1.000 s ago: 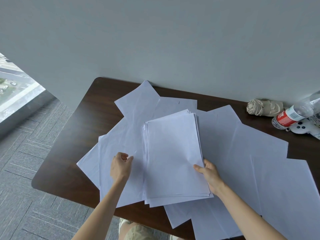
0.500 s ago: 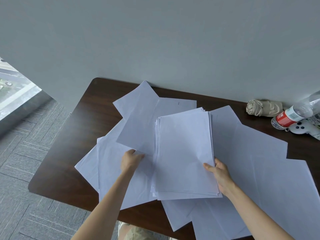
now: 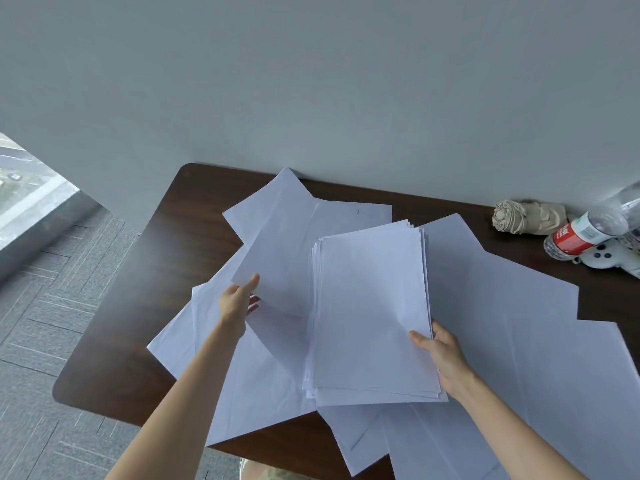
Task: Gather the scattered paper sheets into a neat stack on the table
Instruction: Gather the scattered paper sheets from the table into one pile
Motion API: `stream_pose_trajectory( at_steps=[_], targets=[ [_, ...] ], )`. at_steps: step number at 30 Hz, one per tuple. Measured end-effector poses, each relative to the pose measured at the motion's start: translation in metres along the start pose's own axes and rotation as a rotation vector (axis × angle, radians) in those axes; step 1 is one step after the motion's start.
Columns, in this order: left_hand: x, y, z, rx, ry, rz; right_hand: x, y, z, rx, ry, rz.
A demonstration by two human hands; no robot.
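Left hand (image 3: 239,301) pinches a loose white paper sheet (image 3: 277,268) by its corner, bound for the thick white paper stack (image 3: 370,313) the right hand (image 3: 441,355) grips alongside.

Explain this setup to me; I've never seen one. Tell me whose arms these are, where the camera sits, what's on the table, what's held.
No machine here: a person works with bare hands, filmed by a camera worn on their head, looking down. The left hand pinches a single sheet near its corner; the right hand grips the gathered stack at its edge. More loose sheets cover the dark table. Far right lie a beige folded umbrella, a bottle and a white game controller.
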State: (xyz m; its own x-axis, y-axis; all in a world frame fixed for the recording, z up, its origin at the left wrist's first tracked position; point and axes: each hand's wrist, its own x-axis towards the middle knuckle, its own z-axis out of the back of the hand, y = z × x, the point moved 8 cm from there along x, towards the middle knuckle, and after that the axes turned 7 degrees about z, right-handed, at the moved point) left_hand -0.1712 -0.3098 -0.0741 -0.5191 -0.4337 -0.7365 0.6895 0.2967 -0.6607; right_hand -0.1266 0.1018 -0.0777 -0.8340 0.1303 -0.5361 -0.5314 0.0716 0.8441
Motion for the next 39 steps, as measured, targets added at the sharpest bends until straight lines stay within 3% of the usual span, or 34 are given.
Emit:
stream_pose_trajectory(
  at_steps=[3, 8, 19, 22, 26, 31, 39],
  targets=[
    [0.002, -0.014, 0.003, 0.147, -0.090, -0.130, 0.001, 0.002, 0.002, -0.005, -0.004, 0.002],
    [-0.013, -0.024, 0.006, 0.174, 0.010, -0.239, -0.002, 0.009, 0.004, 0.048, -0.018, -0.016],
    [-0.050, 0.057, 0.025, 0.401, 0.334, 0.100, 0.000, 0.007, -0.004, 0.088, -0.027, -0.019],
    [-0.045, 0.067, 0.032, 0.359, 0.267, 0.152, -0.002, 0.004, -0.011, 0.066, -0.010, -0.023],
    [-0.038, 0.046, 0.028, 0.312, 0.119, -0.022, -0.003, 0.005, -0.019, 0.040, 0.008, -0.007],
    [-0.047, 0.043, 0.013, 0.338, 0.177, -0.083, -0.002, 0.016, -0.034, 0.050, 0.034, 0.026],
    [-0.041, 0.054, 0.024, 0.304, 0.299, 0.162, 0.009, 0.026, -0.082, 0.065, 0.088, 0.038]
  ],
)
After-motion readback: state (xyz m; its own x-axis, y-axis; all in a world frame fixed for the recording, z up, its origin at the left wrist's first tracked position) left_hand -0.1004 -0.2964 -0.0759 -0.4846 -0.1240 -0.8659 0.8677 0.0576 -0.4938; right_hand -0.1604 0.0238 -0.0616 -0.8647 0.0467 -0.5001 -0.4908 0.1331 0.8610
